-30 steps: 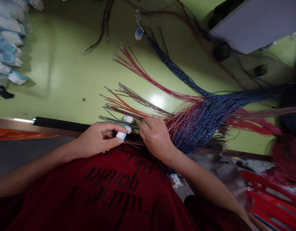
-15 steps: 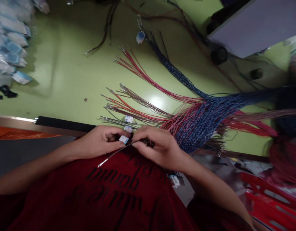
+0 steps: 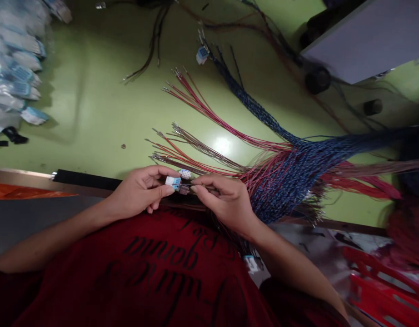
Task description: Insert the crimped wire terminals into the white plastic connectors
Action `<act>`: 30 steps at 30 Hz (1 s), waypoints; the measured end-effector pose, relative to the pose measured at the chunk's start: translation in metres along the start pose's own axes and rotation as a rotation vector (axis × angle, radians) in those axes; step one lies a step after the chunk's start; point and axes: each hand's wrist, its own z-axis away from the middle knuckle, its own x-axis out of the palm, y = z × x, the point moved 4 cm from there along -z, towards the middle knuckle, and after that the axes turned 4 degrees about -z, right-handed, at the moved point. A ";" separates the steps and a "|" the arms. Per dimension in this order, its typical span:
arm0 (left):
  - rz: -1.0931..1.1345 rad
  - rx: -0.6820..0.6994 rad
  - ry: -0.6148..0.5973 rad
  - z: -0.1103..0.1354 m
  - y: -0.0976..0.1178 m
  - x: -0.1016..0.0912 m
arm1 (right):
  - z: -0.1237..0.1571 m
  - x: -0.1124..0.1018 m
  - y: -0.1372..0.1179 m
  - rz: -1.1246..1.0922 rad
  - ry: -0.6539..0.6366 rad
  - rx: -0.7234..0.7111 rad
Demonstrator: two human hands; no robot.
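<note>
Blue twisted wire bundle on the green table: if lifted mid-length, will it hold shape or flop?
Probably floppy: the blue twisted wire bundle curves and fans loosely across the table. Likely to snag, since red wires lie tangled through it. It looks thick, so perhaps heavy.

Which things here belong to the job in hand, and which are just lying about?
In hand: left hand gripping white connector; right hand pinching thin wire; fanned wire loom.
Lying about: bagged connectors, loose blue-faced connector, dark cables, grey board, red crate.
</note>
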 end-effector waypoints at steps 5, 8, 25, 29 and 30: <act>0.053 0.015 0.011 0.000 -0.002 -0.001 | 0.002 -0.006 -0.002 0.109 0.045 -0.071; 0.071 0.027 0.000 0.001 -0.004 0.000 | 0.002 -0.007 -0.006 0.214 0.044 -0.125; 0.094 0.132 0.033 0.002 -0.002 0.003 | -0.001 0.006 -0.001 -0.096 -0.079 0.184; 0.043 0.124 0.061 0.003 -0.004 0.004 | -0.001 0.008 0.005 -0.187 -0.073 0.288; 0.038 0.121 0.068 0.003 -0.005 0.004 | 0.000 0.008 0.006 -0.211 -0.073 0.312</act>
